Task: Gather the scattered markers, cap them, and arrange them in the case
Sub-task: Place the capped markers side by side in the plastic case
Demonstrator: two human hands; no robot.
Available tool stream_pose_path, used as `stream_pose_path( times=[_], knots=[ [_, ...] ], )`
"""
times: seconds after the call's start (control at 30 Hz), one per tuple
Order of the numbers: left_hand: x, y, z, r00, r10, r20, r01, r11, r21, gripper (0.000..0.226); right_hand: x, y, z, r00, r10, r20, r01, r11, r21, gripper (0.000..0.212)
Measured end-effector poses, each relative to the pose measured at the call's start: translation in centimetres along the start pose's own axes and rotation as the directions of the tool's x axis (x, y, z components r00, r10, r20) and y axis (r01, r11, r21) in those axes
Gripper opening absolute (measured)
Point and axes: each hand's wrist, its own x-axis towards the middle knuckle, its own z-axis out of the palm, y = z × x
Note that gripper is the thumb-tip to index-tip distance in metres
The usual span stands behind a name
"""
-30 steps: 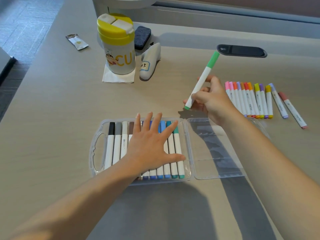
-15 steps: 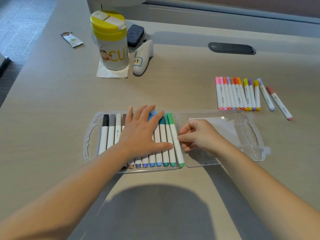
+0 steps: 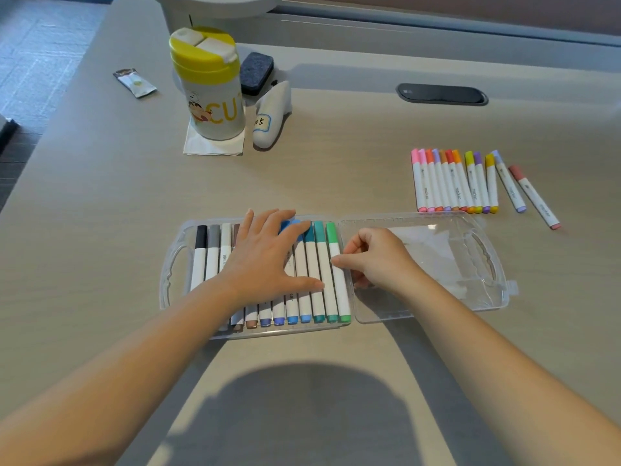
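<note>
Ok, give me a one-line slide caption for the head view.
Left hand flat on markers in the clear case while right hand sets the green marker at the row's end.

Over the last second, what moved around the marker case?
The right hand carried the green marker down from the air into the case, at the row's right end, fingertips still on it. The left hand stayed flat on the row; the loose markers stayed put.

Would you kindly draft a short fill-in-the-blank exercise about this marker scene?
1. The left hand lies flat on the markers in the ____.
2. The right hand touches the marker with the ____ cap.
3. The loose markers lie on the ____.
4. The cup has a ____ lid.

Answers: case; green; table; yellow
</note>
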Motion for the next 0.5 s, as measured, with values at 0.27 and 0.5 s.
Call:
stream_pose_path(
  times=[0.27,0.5],
  knots=[
    [0.3,1.1,0.7,1.000,-0.028,0.011,0.027,0.996,0.089,0.094,0.4,0.6,-0.1,0.999,0.000,-0.052,-0.001,1.000,-0.014,0.023],
    [1.4,2.0,1.9,0.999,0.036,0.020,-0.040,0.977,0.209,0.115,1.2,2.2,-3.9,0.929,-0.047,-0.367,0.102,0.986,0.133,0.011]
  ],
)
